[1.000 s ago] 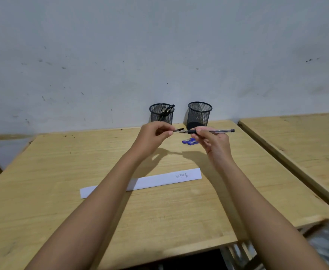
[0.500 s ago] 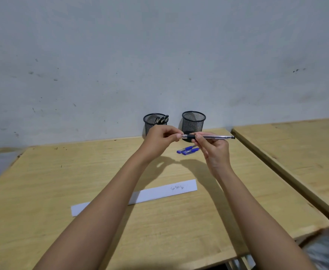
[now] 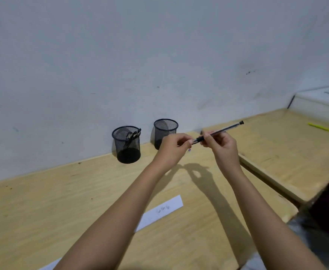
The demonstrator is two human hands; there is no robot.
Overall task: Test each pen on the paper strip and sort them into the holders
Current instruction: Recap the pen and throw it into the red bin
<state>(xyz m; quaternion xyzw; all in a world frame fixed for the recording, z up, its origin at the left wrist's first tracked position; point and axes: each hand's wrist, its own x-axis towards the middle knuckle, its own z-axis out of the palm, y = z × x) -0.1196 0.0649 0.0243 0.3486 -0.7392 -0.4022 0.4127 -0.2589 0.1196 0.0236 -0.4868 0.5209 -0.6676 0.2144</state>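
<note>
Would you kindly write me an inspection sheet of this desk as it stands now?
Surface: wooden table.
Job's things: paper strip, scribbled on; pen held in the air; left holder with pens; right holder, no pens showing.
Clutter: yellow stick on the neighbouring table.
Hands: left hand pinches the pen's front end; right hand grips its barrel.
Cables: nothing seen.
Surroundings: grey wall behind.

A: Where's the pen?
B: Up above the counter. The right hand grips its barrel and the left hand pinches its dark end.
A: The holders?
B: By the wall. The left holder has pens in it, and the right holder stands beside it. The paper strip lies nearer, with scribbles on it.
</note>
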